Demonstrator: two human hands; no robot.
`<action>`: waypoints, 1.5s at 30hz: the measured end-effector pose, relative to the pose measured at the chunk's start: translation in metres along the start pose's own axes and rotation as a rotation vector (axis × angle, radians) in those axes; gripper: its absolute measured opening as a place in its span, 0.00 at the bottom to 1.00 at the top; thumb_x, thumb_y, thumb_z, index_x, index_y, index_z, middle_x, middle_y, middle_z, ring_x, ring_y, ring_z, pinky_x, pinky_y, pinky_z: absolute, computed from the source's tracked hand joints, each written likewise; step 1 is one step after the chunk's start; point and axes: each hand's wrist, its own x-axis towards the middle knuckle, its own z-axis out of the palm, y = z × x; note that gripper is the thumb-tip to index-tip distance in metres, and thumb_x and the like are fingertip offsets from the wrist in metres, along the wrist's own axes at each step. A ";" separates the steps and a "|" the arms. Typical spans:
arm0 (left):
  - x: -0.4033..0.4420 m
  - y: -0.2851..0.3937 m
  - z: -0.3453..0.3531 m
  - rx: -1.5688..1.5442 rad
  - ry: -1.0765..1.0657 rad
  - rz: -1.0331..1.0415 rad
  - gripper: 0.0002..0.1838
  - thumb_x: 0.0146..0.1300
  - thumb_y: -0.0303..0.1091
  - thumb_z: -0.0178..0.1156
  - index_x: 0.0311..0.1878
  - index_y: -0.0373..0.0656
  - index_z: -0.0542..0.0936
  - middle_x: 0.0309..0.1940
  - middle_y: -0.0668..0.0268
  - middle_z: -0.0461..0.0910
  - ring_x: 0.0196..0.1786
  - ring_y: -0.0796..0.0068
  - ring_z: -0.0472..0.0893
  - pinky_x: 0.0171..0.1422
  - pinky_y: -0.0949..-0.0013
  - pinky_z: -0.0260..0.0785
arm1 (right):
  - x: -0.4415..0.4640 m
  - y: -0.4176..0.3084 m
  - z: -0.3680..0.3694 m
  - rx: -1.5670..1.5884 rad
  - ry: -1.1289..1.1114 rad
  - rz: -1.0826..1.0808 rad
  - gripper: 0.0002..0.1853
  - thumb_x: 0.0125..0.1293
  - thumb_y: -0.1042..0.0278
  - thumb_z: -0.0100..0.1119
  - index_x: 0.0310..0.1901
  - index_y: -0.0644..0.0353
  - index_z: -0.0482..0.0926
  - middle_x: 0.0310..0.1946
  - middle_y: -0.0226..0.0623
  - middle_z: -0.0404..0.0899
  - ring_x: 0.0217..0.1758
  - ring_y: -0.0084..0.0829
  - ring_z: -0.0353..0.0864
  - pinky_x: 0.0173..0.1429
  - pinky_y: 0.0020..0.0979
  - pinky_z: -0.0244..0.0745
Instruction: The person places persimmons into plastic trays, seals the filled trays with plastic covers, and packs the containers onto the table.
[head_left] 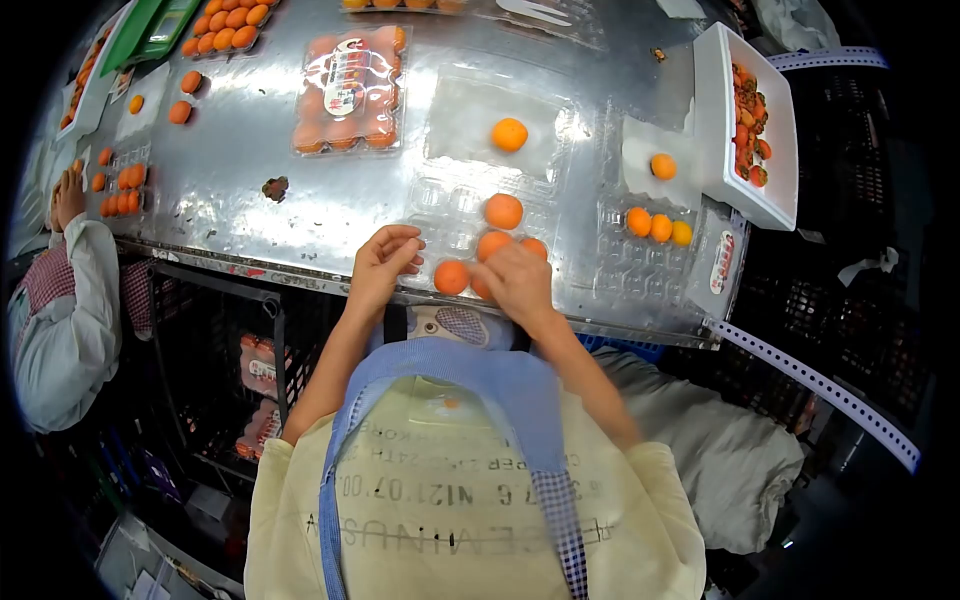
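Several orange fruits lie in the near part of an open clear plastic tray (426, 222) at the table's front edge. My right hand (517, 284) reaches over these fruits with bent fingers; its fingertips are hidden or blurred, so what it holds cannot be made out. One fruit (451, 277) sits between my two hands, and another (504, 211) lies just beyond my right hand. My left hand (385, 262) is raised at the tray's left side, fingers curled but apart, with nothing in it. A single orange fruit (509, 134) rests on the tray's far half.
A closed pack of fruits (385, 75) lies beyond my left hand. At the right stand a white box (712, 125) with small red-orange pieces and another clear tray (630, 262) with fruits. A co-worker's hand (68, 198) is at the far left; a green tray (150, 40) lies behind.
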 end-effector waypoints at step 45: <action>-0.023 0.042 0.052 0.433 -0.393 0.511 0.28 0.49 0.31 0.69 0.55 0.46 0.74 0.56 0.63 0.70 0.56 0.68 0.71 0.56 0.68 0.67 | -0.003 -0.034 -0.012 1.502 -0.126 0.750 0.30 0.72 0.41 0.27 0.56 0.60 0.66 0.41 0.37 0.73 0.37 0.25 0.72 0.37 0.25 0.67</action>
